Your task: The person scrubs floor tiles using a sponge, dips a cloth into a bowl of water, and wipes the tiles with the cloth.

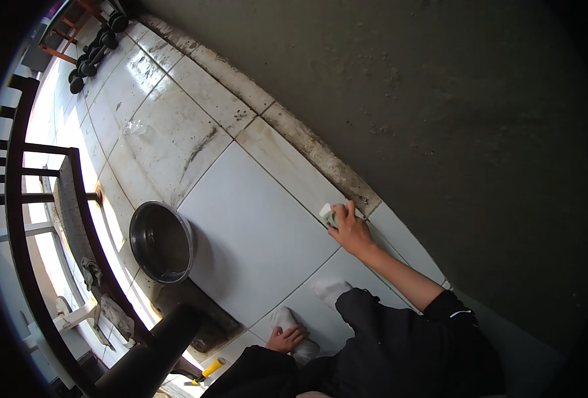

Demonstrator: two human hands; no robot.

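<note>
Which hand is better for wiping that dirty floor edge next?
Probably the right hand: it holds a pale sponge or cloth right beside the dirty edge. The left hand rests on a socked foot, farther away.

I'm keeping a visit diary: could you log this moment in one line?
right hand: holding pale pad over floor tiles | left hand: on socked foot | metal basin: on tiles

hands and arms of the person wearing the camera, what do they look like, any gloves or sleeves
Both the right hand and the left hand are bare, with no gloves. The right sleeve is black, ending near the elbow, with a thin white line by its edge. Black cloth meets the left wrist; whether it is sleeve or trouser is unclear.
</note>
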